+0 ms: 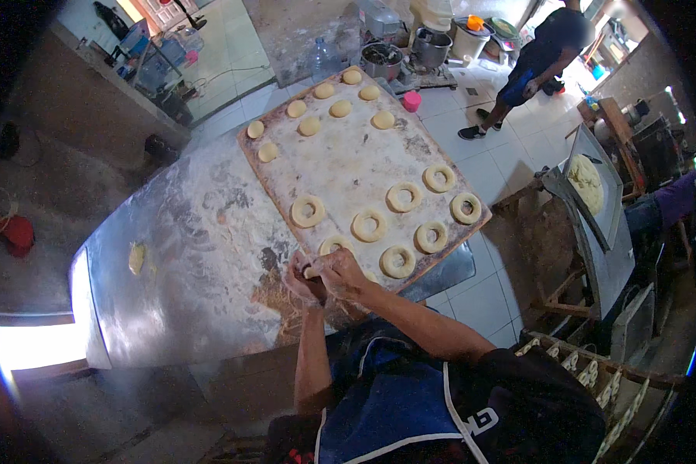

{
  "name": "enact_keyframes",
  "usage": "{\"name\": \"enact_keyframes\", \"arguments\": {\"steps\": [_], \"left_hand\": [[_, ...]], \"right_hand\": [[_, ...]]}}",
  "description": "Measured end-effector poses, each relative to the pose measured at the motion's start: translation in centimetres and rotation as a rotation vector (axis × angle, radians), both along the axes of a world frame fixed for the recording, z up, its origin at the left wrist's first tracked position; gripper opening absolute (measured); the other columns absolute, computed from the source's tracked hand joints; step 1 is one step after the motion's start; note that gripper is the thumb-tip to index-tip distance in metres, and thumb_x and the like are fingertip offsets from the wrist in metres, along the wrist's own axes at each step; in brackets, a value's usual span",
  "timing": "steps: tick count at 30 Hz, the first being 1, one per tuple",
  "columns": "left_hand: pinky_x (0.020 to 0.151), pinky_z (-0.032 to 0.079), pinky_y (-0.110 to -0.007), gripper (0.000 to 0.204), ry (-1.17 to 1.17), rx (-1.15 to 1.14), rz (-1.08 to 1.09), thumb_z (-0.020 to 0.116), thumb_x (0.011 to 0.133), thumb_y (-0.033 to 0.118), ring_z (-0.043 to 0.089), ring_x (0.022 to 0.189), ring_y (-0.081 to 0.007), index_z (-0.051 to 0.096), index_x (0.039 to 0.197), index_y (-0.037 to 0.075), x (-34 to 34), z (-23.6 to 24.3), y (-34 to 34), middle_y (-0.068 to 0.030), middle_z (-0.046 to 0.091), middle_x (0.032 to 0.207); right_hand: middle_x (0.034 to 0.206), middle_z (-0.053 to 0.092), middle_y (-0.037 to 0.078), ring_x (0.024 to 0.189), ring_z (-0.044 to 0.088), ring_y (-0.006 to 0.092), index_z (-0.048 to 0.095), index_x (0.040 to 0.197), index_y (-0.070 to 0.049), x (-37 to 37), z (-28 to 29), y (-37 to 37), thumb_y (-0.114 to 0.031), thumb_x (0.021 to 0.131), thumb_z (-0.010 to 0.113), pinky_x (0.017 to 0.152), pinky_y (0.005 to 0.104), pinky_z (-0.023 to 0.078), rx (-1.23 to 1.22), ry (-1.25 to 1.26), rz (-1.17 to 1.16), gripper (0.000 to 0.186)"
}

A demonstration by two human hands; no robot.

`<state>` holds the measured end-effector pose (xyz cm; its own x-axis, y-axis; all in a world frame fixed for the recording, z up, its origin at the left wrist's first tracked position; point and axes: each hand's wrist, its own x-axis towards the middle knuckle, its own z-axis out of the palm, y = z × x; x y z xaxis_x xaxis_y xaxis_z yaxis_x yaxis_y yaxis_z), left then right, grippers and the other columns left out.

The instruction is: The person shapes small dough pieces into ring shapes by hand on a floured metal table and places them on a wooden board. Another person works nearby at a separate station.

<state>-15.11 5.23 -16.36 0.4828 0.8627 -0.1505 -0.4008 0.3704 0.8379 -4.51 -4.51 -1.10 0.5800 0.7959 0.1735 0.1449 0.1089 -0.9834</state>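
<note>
Close together at the near left edge of a floured wooden board (348,166), my two hands work on a small piece of dough (311,273). My left hand (305,286) is curled around it from the left. From the right, my right hand (342,275) closes over it, and most of the dough is hidden by the fingers. Several dough rings (369,226) lie on the near half of the board, one of them partly behind my right hand. Several round dough balls (309,126) sit in rows toward the far end.
The board rests on a flour-dusted metal table (185,255), with a dough scrap (136,258) at its left. Beyond stand a pink cup (412,101), pots (431,48) and a water bottle (325,56). Another person (545,54) stands at the far right. A tray of dough (585,184) is at right.
</note>
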Motion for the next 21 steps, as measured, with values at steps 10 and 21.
{"name": "enact_keyframes", "arguments": {"steps": [10,21], "left_hand": [[0.078,0.048,-0.037,0.045,0.151,-0.076,0.025,0.050,0.093,0.039,0.057,0.089,-0.0210,0.054,0.113,-0.001,6.2,6.0,-2.1,-0.0076,0.058,0.100],[0.066,0.049,-0.033,0.034,0.203,0.076,0.059,0.046,0.091,0.037,0.058,0.077,-0.0191,0.054,0.097,0.004,11.0,7.0,-3.1,-0.0054,0.057,0.088]], "right_hand": [[0.057,0.053,0.018,0.051,0.053,0.0264,0.056,0.066,0.005,6.0,-1.2,-1.8,-0.032,0.092,0.053,0.052,0.0383,0.044,-0.168,0.032,0.110,0.045],[0.057,0.054,0.021,0.053,0.057,0.0330,0.059,0.068,0.002,10.3,-0.4,-2.6,-0.046,0.094,0.040,0.053,0.0429,0.045,-0.411,-0.023,0.176,0.058]]}}
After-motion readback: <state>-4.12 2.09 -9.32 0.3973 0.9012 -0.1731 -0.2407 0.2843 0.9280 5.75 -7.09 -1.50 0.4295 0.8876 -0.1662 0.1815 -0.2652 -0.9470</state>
